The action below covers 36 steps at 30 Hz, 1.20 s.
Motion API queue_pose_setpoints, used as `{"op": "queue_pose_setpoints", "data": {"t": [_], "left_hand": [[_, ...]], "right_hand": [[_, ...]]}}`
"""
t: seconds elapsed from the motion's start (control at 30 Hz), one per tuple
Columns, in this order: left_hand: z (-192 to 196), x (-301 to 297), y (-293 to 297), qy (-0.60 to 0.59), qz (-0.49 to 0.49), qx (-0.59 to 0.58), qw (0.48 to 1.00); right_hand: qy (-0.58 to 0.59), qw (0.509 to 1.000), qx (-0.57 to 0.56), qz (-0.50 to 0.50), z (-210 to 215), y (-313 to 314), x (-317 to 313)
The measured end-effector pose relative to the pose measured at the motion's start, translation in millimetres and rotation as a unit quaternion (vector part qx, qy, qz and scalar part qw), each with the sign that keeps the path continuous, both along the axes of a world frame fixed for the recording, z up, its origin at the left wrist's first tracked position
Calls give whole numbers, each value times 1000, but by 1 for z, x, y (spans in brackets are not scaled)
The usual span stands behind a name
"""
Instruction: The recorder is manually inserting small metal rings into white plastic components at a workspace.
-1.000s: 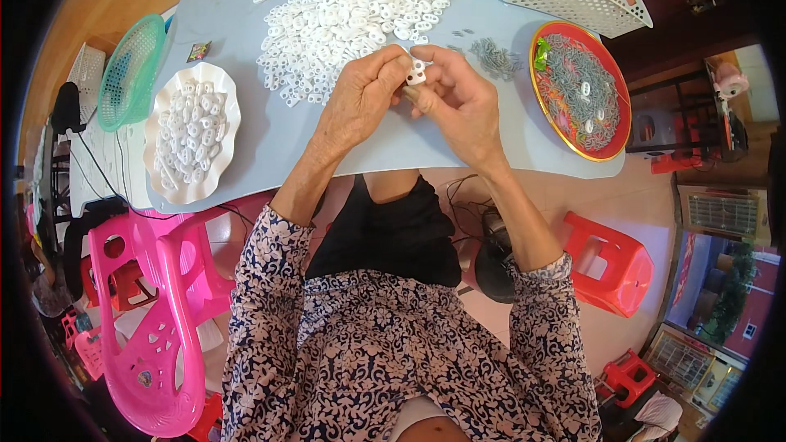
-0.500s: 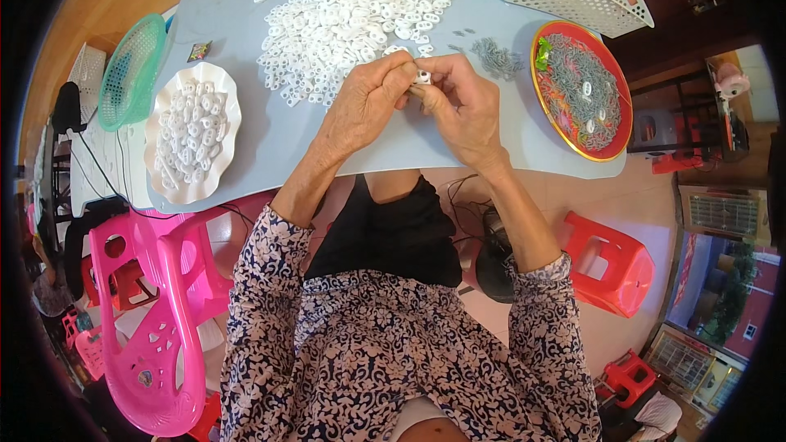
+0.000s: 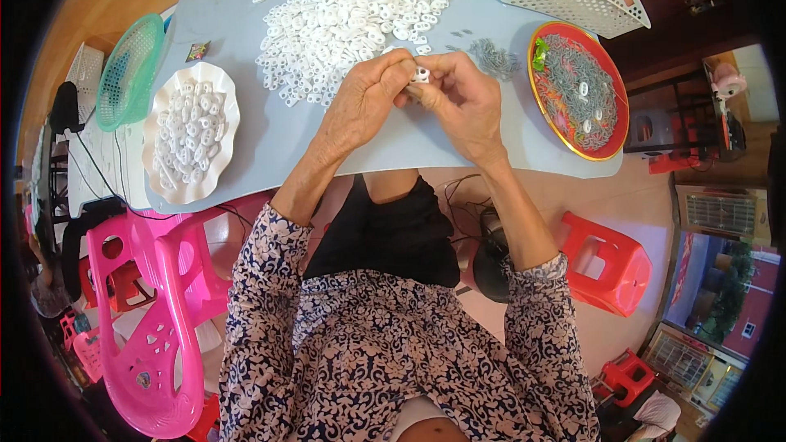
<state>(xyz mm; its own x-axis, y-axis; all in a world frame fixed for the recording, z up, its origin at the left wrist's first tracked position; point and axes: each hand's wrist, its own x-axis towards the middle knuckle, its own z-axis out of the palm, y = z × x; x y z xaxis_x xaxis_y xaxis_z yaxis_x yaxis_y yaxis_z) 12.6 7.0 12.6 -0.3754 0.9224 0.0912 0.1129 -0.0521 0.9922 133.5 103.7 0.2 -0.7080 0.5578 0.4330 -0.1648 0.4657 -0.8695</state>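
Observation:
Both hands meet over the near middle of the grey-blue table (image 3: 246, 147). Between their fingertips is a small white plastic piece with dark holes (image 3: 421, 74). My left hand (image 3: 364, 96) is closed, thumb and forefinger pressed at the piece's left side. My right hand (image 3: 463, 102) pinches it from the right, its other fingers curled. Just beyond the hands spreads a large pile of similar white oval pieces (image 3: 352, 12). Small grey parts (image 3: 494, 59) lie loose to the right of the hands. Whether a grey part is also in my fingers is hidden.
At left stands a scalloped white dish (image 3: 229, 127) of white pieces, with a green basket (image 3: 102, 102) beyond. On the right are a red gold-rimmed tray (image 3: 616, 57) of grey parts and a white perforated basket (image 3: 565, 4). A pink chair (image 3: 192, 360) and red stool (image 3: 630, 266) stand below.
The white piece has turned slightly between my fingertips, and its holes show more plainly. Both hands stay in almost the same place.

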Motion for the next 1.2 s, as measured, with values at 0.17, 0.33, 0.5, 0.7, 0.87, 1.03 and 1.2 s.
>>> {"op": "queue_pose_setpoints", "data": {"t": [0.17, 0.33, 0.5, 0.7, 0.87, 1.03, 1.2], "left_hand": [[-4, 0, -1, -9, 31, 42, 999], [-2, 3, -1, 105, 59, 77, 990], [-6, -3, 0, 67, 139, 92, 984], [-3, -1, 1, 42, 147, 87, 984], [-1, -2, -1, 32, 144, 81, 986], [-3, 2, 1, 37, 144, 78, 986], [-6, 1, 1, 46, 140, 95, 984]], "right_hand": [[25, 994, -100, 37, 8, -4, 2], [33, 985, -159, 51, 3, -1, -1], [37, 980, -187, 58, 1, -4, 1], [-46, 991, -122, 32, 4, 0, 4], [-97, 980, 169, -48, 24, 10, 8], [-101, 936, 333, -53, 9, 20, 17], [-127, 949, 283, -56, 8, 12, 17]]}}
